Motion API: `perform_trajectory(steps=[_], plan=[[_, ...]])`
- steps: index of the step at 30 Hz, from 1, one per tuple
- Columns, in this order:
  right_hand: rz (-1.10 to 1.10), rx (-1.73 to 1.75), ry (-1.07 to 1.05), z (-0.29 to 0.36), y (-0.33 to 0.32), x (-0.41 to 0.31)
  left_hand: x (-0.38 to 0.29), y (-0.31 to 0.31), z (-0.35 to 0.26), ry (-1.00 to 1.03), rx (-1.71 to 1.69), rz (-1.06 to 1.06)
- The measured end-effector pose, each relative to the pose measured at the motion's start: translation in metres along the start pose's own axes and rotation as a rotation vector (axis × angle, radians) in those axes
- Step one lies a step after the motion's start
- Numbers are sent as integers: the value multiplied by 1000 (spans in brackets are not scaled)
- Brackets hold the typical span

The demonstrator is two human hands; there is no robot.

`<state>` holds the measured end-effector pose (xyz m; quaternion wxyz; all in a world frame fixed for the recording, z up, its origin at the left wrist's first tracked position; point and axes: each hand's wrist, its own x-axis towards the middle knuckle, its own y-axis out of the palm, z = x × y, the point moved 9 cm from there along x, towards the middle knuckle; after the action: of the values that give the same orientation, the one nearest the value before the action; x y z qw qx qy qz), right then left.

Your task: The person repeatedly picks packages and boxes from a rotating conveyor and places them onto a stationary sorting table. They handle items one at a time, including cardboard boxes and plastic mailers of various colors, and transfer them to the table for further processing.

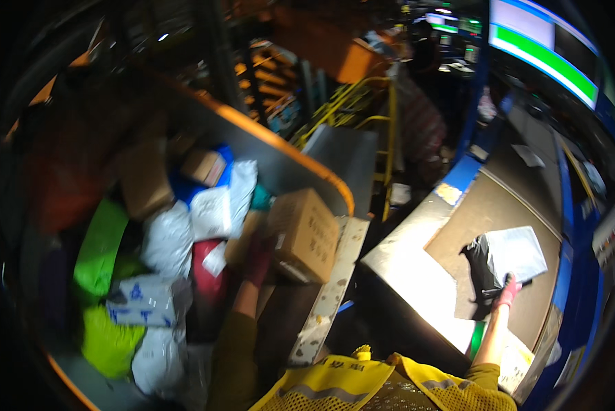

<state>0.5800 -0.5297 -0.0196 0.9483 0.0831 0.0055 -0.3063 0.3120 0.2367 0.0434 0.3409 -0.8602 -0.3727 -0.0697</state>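
Observation:
My right hand (pixel 509 294), in a pink glove with dark fingertips, grips the near edge of a black plastic mailer parcel (pixel 478 264) with a large white label (pixel 515 250). The thumb lies over the label, and the parcel is over the brown conveyor belt (pixel 526 205). My left hand (pixel 258 259), in a dark red glove, reaches into a large grey bin to the left. It is against or close beside the left side of a brown cardboard box (pixel 307 234) that bears printing. Shadow and blur hide its fingers.
The grey bin has an orange rim (pixel 287 146) and holds several parcels, including a bright green bag (pixel 100 246) and a white-and-blue package (pixel 143 300). A worn metal ledge (pixel 333 293) edges it. A shiny metal plate (pixel 415 267) borders the belt. Yellow railings (pixel 389 149) stand beyond.

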Motion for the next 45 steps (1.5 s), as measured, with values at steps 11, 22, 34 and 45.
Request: perform_trajectory(steps=[11, 22, 34, 45], plan=[[1306, -354, -238, -49, 293, -353, 26, 32, 50, 74, 90, 151], [1501, -592, -336, -92, 344, -434, -24, 7, -48, 42, -85, 65], [797, 142, -555, 66, 189, -344, -88, 48, -111, -194, -1025, -21], [505, -109, -613, 149, 82, -100, -67, 329, -342, -435, -1142, 657]])
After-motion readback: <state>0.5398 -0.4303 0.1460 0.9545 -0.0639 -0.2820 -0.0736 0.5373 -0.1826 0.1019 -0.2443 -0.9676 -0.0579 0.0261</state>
